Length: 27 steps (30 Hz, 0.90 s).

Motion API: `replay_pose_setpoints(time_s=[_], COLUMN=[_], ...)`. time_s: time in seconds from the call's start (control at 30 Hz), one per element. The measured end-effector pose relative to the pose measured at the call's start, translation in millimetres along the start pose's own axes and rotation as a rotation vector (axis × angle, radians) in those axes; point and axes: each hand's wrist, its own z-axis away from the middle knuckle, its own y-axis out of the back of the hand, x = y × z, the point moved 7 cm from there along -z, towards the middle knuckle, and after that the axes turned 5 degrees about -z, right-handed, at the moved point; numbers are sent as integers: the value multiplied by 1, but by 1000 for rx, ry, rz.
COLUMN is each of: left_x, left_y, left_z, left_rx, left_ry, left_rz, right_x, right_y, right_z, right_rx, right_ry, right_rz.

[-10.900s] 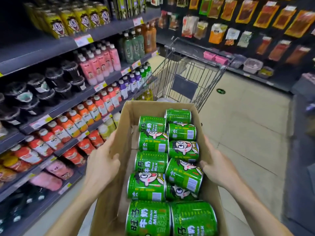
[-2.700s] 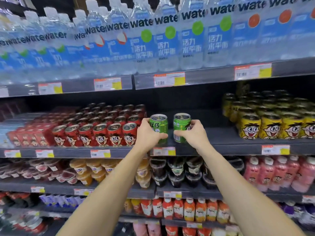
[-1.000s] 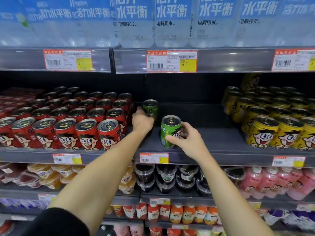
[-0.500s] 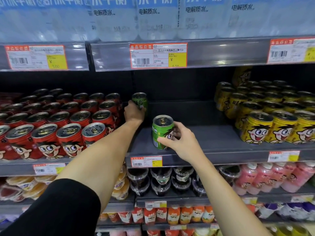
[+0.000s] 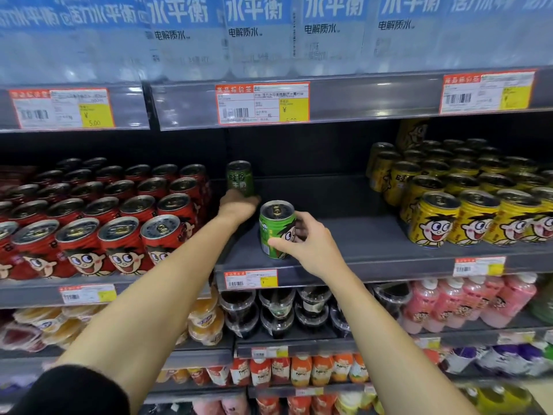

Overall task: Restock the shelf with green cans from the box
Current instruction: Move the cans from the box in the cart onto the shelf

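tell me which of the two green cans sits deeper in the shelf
The green can in the left hand, the darker one beside the red cans; the right hand's can stands near the front edge.

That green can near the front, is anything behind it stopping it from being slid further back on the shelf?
Nothing visible does. The front green can, held by the right hand, has bare dark shelf behind it. The rear green can, held by the left hand, stands further back and to the left, beside the red cans.

A black sleeve (image 5: 68, 390) covers the left upper arm; both forearms and hands are bare.
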Motion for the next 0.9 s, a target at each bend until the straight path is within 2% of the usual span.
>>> replay_pose_setpoints(time_s=[0.13,0.23,0.33,0.53,0.9], left_x=[-9,-15,-28,-32,-33], left_y=[-2,1,-5,-5,-8], left_z=[45,77,104,132,134], left_rx=[-168,-217,-241,-9,100], left_ry=[-133,-303,-386,-520,-540], left_rz=[-162,-375,-583,-669,-711], right_x=[1,-1,-2,-7,-7], right_y=[2,0,-2,-3,0], right_z=[-1,2,6,9,12], right_rx=[-5,9,26,32,15], right_ry=[-15,-6,6,28,23], right_rz=[20,56,106,146,247])
